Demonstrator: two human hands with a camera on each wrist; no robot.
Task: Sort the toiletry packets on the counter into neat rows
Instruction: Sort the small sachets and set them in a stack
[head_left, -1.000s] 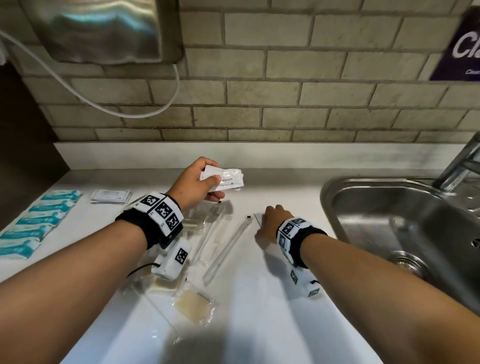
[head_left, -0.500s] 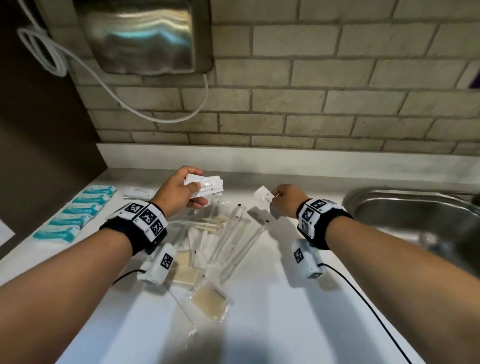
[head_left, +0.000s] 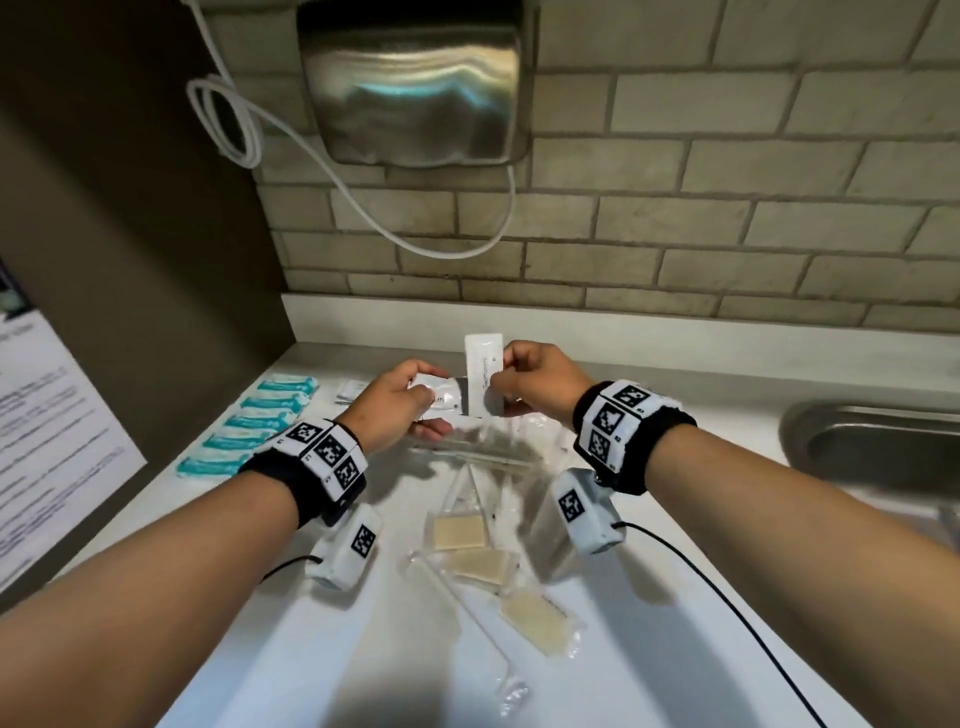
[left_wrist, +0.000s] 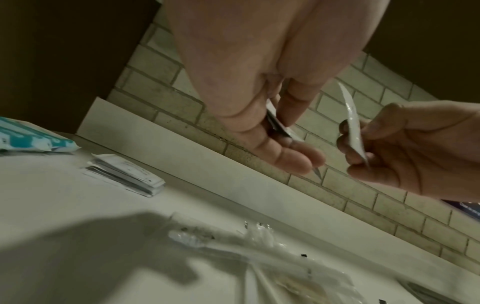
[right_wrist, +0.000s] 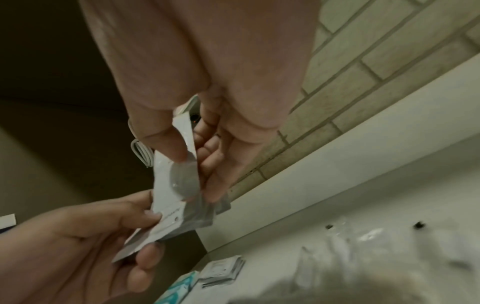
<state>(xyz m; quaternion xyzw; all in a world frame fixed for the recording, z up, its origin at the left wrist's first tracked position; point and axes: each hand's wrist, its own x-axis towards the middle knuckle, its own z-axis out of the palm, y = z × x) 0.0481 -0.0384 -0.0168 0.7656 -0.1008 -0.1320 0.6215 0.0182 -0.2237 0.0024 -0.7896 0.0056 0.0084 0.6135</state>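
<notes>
My left hand (head_left: 434, 402) grips a small stack of white toothpaste packets (head_left: 445, 399) above the back of the white counter (head_left: 322, 675). My right hand (head_left: 500, 375) pinches one more white packet (head_left: 483, 353) upright, and it touches the stack. In the right wrist view the pinched packet (right_wrist: 179, 168) overlaps the left hand's stack (right_wrist: 166, 226). Several teal packets (head_left: 249, 431) lie in a row at the left, with a pile of white sachets (head_left: 350, 389) behind them. Clear-wrapped toothbrushes (left_wrist: 207, 240) and beige pads (head_left: 460, 532) lie loose in the middle.
A steel sink (head_left: 883, 441) is sunk into the counter at the right. A hand dryer (head_left: 415, 83) with a white cord hangs on the brick wall. A dark panel with a printed notice (head_left: 47, 441) bounds the left. Black wrist-camera cables (head_left: 727, 597) trail over the counter.
My right hand lifted a white packet off the counter and carried it left and up to the left hand's stack. The view swung left, so most of the sink is out of view.
</notes>
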